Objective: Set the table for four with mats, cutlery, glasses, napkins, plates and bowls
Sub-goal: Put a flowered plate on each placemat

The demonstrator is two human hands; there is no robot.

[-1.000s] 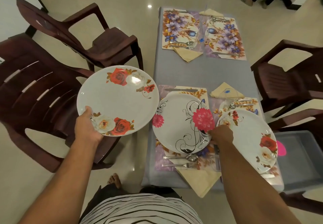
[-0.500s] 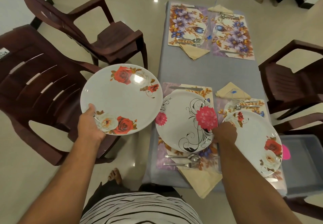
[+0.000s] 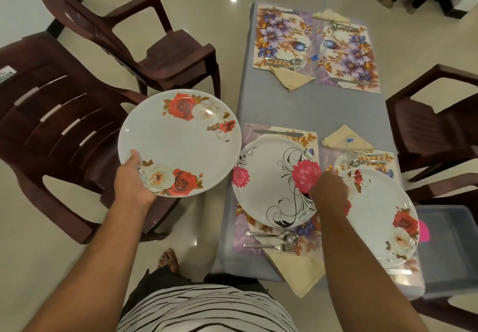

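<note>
Head view, as we see it: left hand [image 3: 134,184] grips the near rim of a rose plate [image 3: 181,140], thumb on top, held level over the floor left of the table [image 3: 310,109]. Right hand [image 3: 329,192] lies knuckles up between pink-flower plate [image 3: 269,184] and a 2nd rose plate [image 3: 380,215]; we cannot tell its finger state. 4 mats laid; far mats [image 3: 282,34] carry cutlery and napkins, no plates
</note>
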